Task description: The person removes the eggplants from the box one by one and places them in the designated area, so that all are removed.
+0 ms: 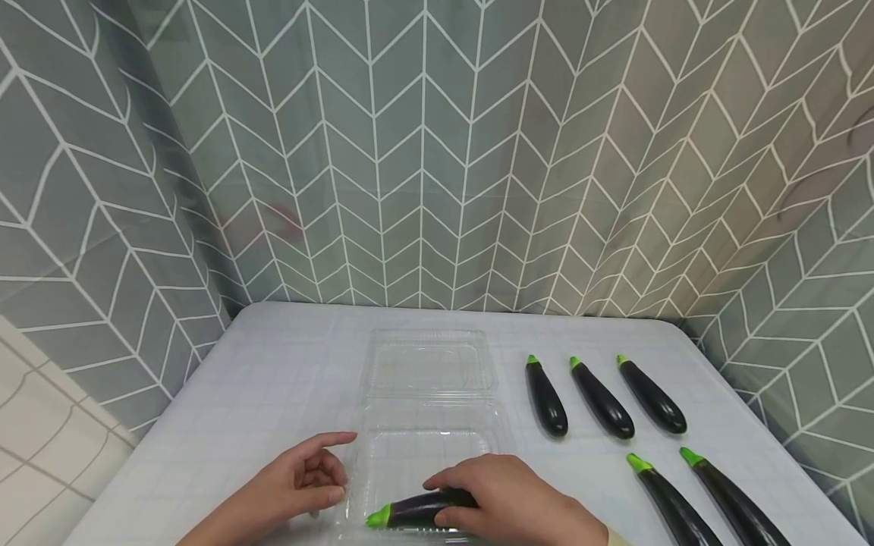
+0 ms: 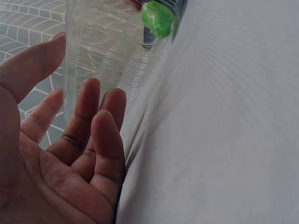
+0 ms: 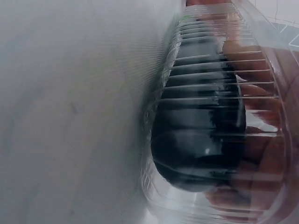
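An eggplant [image 1: 418, 509] with a green cap lies crosswise near the front wall of a clear plastic clamshell box [image 1: 372, 455]. My right hand [image 1: 512, 497] holds it round its thick end, thumb in front and fingers behind. Through the ribbed wall, the right wrist view shows the dark eggplant [image 3: 201, 135] low in the box. My left hand [image 1: 307, 481] is beside the box's left side, index finger stretched out and the others loosely bent, holding nothing. In the left wrist view its fingers [image 2: 86, 105] are close to the clear wall; whether they touch it I cannot tell.
The box's lid [image 1: 429, 364] lies open toward the back. To the right are three eggplants in a row, one of them a middle eggplant [image 1: 602, 398], and two more nearer the front, including a long eggplant [image 1: 734, 497]. Patterned curtains [image 1: 423, 152] surround the white table [image 1: 293, 364].
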Available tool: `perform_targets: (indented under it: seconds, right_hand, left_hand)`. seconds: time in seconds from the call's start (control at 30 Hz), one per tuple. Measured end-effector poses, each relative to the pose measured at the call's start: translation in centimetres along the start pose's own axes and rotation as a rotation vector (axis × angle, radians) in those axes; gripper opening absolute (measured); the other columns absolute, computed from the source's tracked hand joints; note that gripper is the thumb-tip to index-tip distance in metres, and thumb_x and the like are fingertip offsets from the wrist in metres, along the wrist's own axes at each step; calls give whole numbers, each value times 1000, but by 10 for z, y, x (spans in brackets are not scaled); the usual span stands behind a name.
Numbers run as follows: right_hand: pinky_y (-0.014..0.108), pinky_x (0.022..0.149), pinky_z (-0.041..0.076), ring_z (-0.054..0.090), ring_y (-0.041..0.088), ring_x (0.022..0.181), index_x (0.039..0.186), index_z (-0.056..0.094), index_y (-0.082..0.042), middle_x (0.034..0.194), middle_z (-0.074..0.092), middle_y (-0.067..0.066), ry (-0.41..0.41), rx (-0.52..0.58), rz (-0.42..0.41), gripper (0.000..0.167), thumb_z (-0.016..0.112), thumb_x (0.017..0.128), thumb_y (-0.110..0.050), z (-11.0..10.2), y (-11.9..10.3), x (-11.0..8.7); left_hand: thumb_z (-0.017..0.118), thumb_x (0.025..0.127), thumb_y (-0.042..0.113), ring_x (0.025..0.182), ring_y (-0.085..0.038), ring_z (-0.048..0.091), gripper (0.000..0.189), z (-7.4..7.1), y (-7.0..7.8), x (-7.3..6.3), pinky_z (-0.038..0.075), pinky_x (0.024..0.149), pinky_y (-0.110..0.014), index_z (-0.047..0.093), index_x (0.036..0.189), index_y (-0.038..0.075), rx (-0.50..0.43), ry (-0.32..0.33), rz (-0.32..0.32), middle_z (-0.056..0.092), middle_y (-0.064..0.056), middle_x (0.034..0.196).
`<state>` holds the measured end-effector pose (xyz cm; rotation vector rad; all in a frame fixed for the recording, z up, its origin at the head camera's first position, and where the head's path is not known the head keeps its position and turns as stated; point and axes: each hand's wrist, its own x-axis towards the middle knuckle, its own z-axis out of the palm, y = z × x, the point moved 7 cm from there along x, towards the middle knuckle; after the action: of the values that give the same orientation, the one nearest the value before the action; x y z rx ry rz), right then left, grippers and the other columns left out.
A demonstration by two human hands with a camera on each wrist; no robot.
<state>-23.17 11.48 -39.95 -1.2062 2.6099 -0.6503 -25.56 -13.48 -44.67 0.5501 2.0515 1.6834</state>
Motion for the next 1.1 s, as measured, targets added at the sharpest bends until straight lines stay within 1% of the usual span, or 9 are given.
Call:
perform_targets:
  seconds: [0.13, 0.2, 0.37, 0.5, 0.6, 0.7, 0.83, 0.93, 1.1]
  right_hand:
    - [21, 77, 49, 57, -8, 93, 123, 68, -26, 111, 64, -20, 20, -31, -17, 30, 63, 97, -40, -1, -1, 1]
    - [21, 77, 48, 57, -8, 92, 125, 67, -26, 110, 64, -20, 27, -54, -25, 30, 61, 98, -40, -2, -2, 1]
    - [21, 75, 48, 56, -8, 90, 126, 65, -28, 108, 62, -21, 41, -61, -20, 32, 60, 98, -43, -3, -2, 3]
    - [21, 75, 48, 56, -7, 92, 126, 64, -29, 107, 60, -22, 97, -81, -22, 33, 60, 97, -45, -4, -3, 2]
    - [21, 75, 48, 56, -6, 92, 126, 64, -30, 106, 60, -21, 153, -104, -24, 33, 62, 96, -45, -5, -3, 1]
    - [23, 75, 49, 56, -4, 93, 124, 65, -30, 107, 60, -20, 208, -110, -6, 33, 64, 95, -45, -7, -3, 0]
    - [25, 76, 49, 57, -1, 94, 124, 64, -31, 108, 61, -19, 246, -79, 33, 33, 65, 94, -46, -10, -1, 0]
    - [25, 77, 49, 57, 0, 92, 125, 64, -31, 107, 61, -18, 258, -44, 56, 35, 65, 94, -47, -12, 1, 1]
    - [24, 77, 48, 56, 0, 88, 125, 64, -29, 107, 62, -17, 267, 14, 59, 36, 64, 95, -47, -17, 2, 0]
  left_hand:
    - [67, 95, 13, 89, -21, 62, 65, 0, 0, 0, 54, 75, -30, 35, 150, -1, -8, -7, -1, 62, -17, 105]
    - [66, 96, 12, 89, -21, 63, 65, 0, 1, -1, 54, 75, -30, 34, 150, -1, -4, -13, 8, 61, -18, 106]
    - [65, 96, 11, 88, -21, 63, 64, -2, 4, -2, 54, 73, -30, 33, 150, 0, 5, -21, 45, 61, -18, 107]
    - [65, 96, 10, 86, -20, 63, 64, -2, 5, -2, 54, 71, -30, 33, 151, 1, 5, -29, 58, 61, -19, 107]
    - [65, 96, 11, 85, -20, 63, 64, -2, 6, -2, 54, 70, -31, 34, 151, 1, 15, -30, 53, 61, -19, 107]
    - [66, 96, 13, 85, -20, 64, 65, -2, 5, -1, 55, 71, -31, 34, 151, 1, 34, -27, 40, 61, -18, 107]
    - [67, 95, 14, 87, -22, 64, 66, -3, 3, 0, 55, 74, -31, 34, 151, 2, 43, -21, 25, 62, -18, 108]
    - [67, 95, 13, 88, -22, 64, 65, -2, 3, 0, 54, 76, -30, 34, 150, 0, 29, -23, 45, 62, -17, 107]
    - [66, 95, 9, 89, -20, 64, 65, 1, 5, -1, 54, 76, -30, 33, 150, -4, -16, -30, 89, 62, -18, 106]
